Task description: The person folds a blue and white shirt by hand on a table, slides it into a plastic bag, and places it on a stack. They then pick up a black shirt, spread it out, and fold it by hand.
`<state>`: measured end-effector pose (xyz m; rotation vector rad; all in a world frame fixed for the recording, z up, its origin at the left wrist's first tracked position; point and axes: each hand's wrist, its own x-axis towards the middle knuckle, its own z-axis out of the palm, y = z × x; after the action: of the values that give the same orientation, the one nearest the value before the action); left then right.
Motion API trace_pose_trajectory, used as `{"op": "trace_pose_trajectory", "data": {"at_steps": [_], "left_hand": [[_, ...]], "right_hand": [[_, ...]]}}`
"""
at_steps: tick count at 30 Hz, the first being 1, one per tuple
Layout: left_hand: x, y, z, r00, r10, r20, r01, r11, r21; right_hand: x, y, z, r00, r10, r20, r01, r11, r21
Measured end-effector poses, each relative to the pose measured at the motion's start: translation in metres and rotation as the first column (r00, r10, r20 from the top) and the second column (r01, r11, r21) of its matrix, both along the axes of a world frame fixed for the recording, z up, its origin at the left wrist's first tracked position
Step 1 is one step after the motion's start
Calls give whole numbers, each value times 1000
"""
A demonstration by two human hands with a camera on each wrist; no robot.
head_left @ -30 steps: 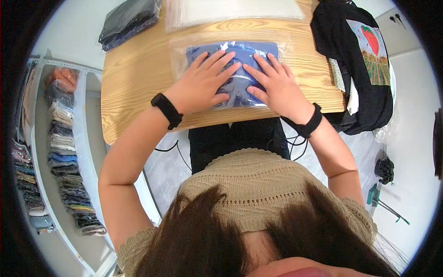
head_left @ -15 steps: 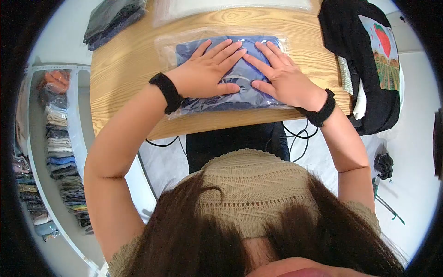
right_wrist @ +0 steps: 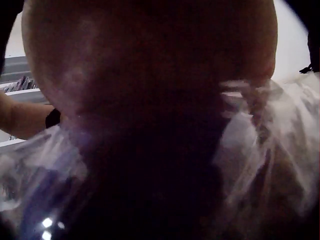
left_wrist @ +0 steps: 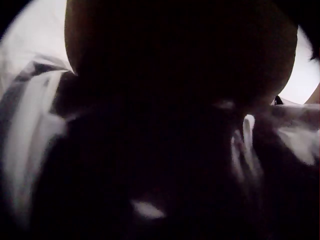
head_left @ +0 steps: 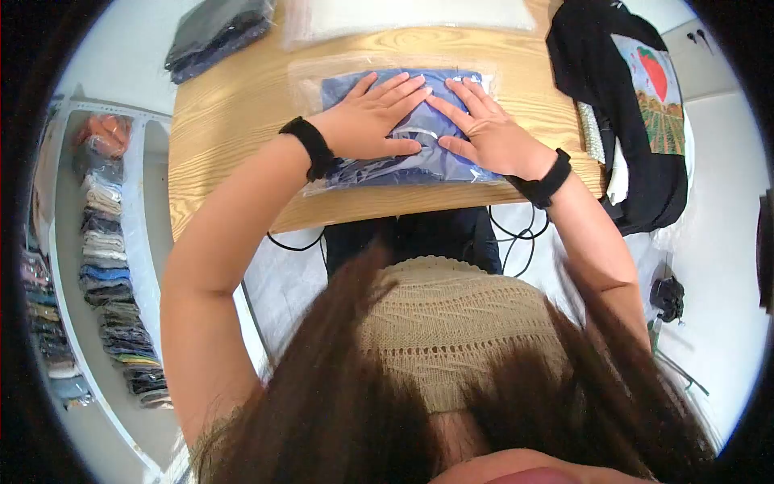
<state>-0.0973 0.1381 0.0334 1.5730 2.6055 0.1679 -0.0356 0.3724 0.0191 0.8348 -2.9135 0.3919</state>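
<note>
A folded blue garment (head_left: 427, 167) lies flat inside a clear plastic bag (head_left: 305, 78) on the wooden table. My left hand (head_left: 363, 123) rests palm down on its left half, fingers straight and spread toward the far edge. On the right half, my right hand (head_left: 496, 137) presses flat, thumb and index finger close to the left hand's. Both wrist views are mostly dark, with each palm right over the package; the right wrist view shows crinkled clear plastic (right_wrist: 285, 145) beside the palm.
Dark bagged garments (head_left: 218, 40) lie at the table's far left. Clear plastic sheets (head_left: 411, 16) lie along the far edge. A black garment with a strawberry picture (head_left: 584, 48) hangs over the right side. Shelves (head_left: 141, 202) with stacked folded clothes stand on the left.
Both hands stay flat on the bagged garment, having slid slightly over it; the thumbs are now nearer its middle. The whole head view has shifted a little back and forth.
</note>
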Motion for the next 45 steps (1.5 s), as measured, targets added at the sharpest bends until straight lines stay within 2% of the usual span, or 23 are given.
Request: {"op": "trace_pose_trajectory", "data": {"at_steps": [3,5,6,7,12,16,19,20,22,24,25,26,27,29,31,33,34,37,39,40,42,43,45], "left_hand": [[2,-4,9,1000,16,-8,-16,999,48],[15,-12,22,997,-1,78,-21,960,278],[28,-19,30,999,24,39,-35,948,317],[39,-29,32,999,30,26,-37,946,322],[84,-71,44,976,218,5,-218,975,40],[87,-84,24,959,282,-15,-280,958,62],[78,-82,10,963,268,8,-265,946,185],[73,-80,7,949,299,104,-314,930,190],[64,-81,3,927,316,202,-354,916,189],[59,-85,-2,922,285,263,-352,900,258],[63,-81,12,922,282,265,-350,900,260],[67,-82,28,897,302,322,-393,879,271],[70,-82,46,868,320,379,-436,856,278],[71,-89,70,877,291,382,-430,830,355],[65,-98,73,886,265,380,-423,798,430],[53,-106,73,690,282,666,-609,724,325],[48,-108,74,690,283,666,-610,724,323],[40,-112,79,688,280,669,-597,742,304],[38,-115,82,493,295,818,-718,670,191],[33,-123,74,493,301,816,-720,667,189],[21,-145,37,485,-24,874,-806,376,457],[18,-151,23,488,-18,873,-805,376,458],[19,-161,6,670,148,727,-649,593,478]], "right_hand": [[-5,7,-5,997,75,1,-75,996,-51],[-9,9,-1,993,116,16,-115,991,-63],[-7,8,3,993,104,57,-101,993,-57],[-5,8,5,991,88,102,-83,995,-50],[-5,6,9,979,75,191,-65,996,-57],[-4,4,17,959,70,275,-52,996,-72],[-6,10,14,955,78,287,-42,991,-131],[-9,14,12,955,127,269,-62,969,-240],[-3,16,19,942,171,289,-17,883,-469],[1,33,17,923,176,342,30,853,-521],[2,39,20,901,193,388,70,818,-570],[7,45,23,835,265,483,177,701,-690],[13,52,27,833,264,486,180,702,-689],[24,61,30,668,532,520,370,369,-853],[31,55,24,707,443,552,409,381,-829],[34,43,26,818,199,540,258,712,-653],[34,33,26,901,167,400,170,713,-680],[18,19,23,918,136,372,194,663,-723],[8,20,10,940,130,315,152,668,-729],[3,21,3,929,55,366,223,708,-670],[-3,23,0,912,-18,409,288,738,-610],[-3,22,3,887,-50,459,338,747,-573],[-6,19,5,861,-74,504,380,752,-538]]}}
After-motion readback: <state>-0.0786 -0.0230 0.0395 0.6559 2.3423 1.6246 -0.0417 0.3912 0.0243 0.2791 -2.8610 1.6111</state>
